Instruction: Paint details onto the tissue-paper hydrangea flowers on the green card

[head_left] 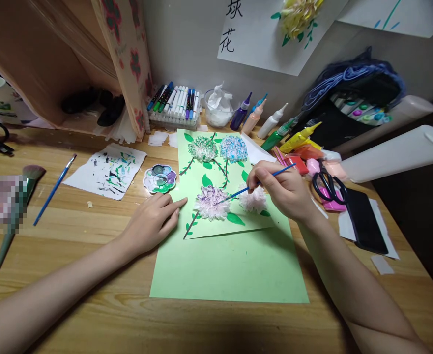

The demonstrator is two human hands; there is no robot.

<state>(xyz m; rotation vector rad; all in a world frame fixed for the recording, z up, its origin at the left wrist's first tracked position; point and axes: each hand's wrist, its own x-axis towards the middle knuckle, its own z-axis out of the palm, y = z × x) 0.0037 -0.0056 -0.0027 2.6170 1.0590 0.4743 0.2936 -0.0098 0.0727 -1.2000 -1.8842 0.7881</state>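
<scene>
Tabletop (105,324) of light wood grain, seen in the head view, below a grey wall (187,34). Beneath the right hand (280,191), a painted sheet (211,227) with four ruffled flowers and green leaves, over a larger green area of paper (227,270). Right hand closed in a pinch around a slim blue paintbrush (238,192), its tip at the purple-flecked flower (212,202) between the two hands. Just beside the right fingers, a pale pink flower (253,199). Left hand (153,219) loosely open, palm down, index finger outstretched onto the sheet, nothing in its hold.

Just beyond the left hand, a flower-shaped palette (159,178); to its left, a stained paper (109,169) and a second blue brush (55,189). Right of the right hand, black-handled scissors (330,183) and a dark phone (366,221). Beyond both hands, markers (175,102), a clear bowl (219,105) of white material and paint bottles (284,132). Far left of the right hand, a pink box (122,64); above it, on the wall, a white poster (260,39) with a yellow flower.
</scene>
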